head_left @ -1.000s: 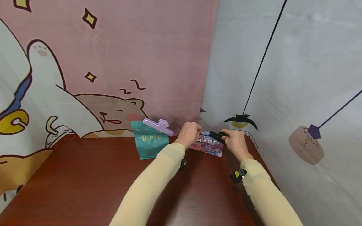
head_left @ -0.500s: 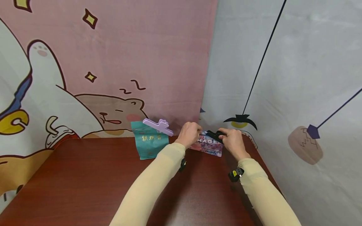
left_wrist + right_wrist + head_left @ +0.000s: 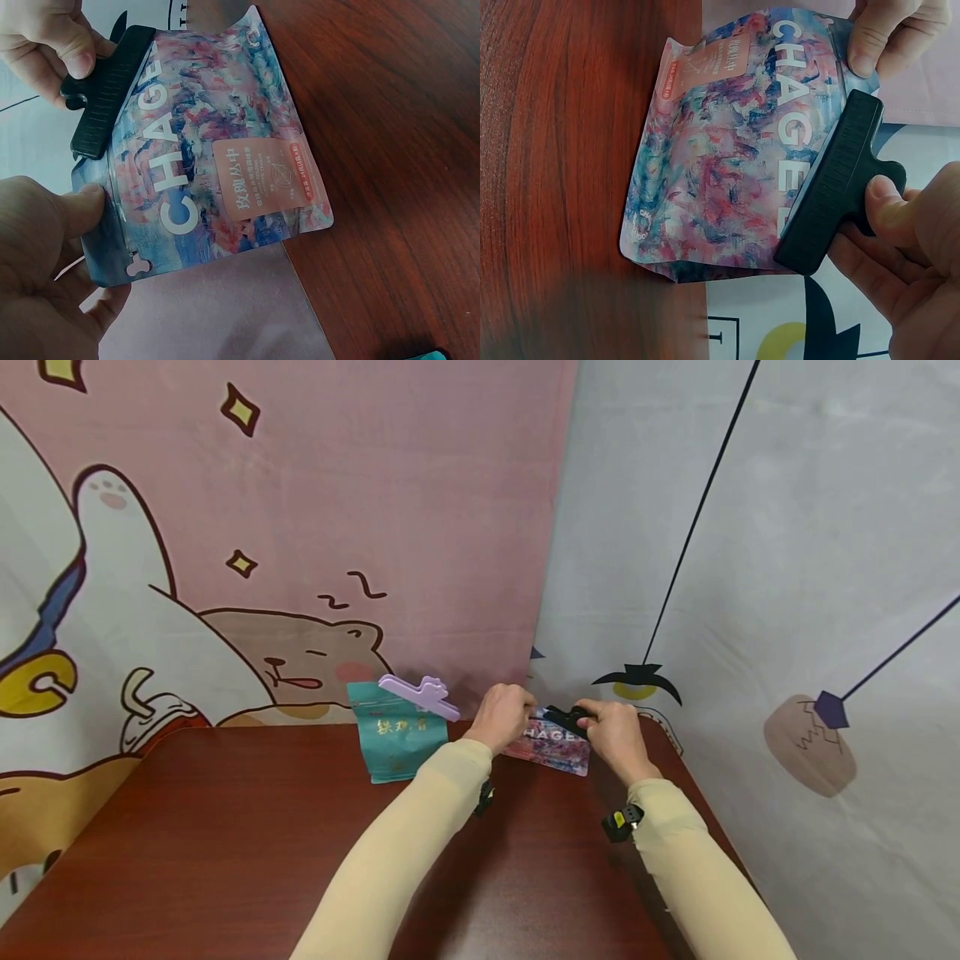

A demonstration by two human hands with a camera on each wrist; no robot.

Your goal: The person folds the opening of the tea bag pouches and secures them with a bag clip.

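A pink and blue painted-pattern pouch [image 3: 217, 120] lettered CHAGE stands at the back of the table. My left hand [image 3: 501, 717] pinches the pouch's top corner, thumb in front, fingers behind, as the left wrist view shows. With thumb and fingers my right hand [image 3: 617, 737] holds a black bag clip [image 3: 836, 187] by its grip tab. In both wrist views the clip's long bar lies slantwise across the pouch's top edge, on the end away from my left hand. Left of my hands stands a teal pouch [image 3: 401, 747] with gold characters; a lilac bag clip [image 3: 420, 694] sits along its top.
The dark red-brown wooden table [image 3: 225, 843] ends at a pink printed cloth [image 3: 420, 527] behind and a grey-white cloth [image 3: 825, 568] at the right. Both pouches are close to the back edge. A black band [image 3: 624, 821] is on my right wrist.
My right hand has moved a little to the left with the black bag clip, whose bar now overlaps the pouch's top. The left hand keeps its place.
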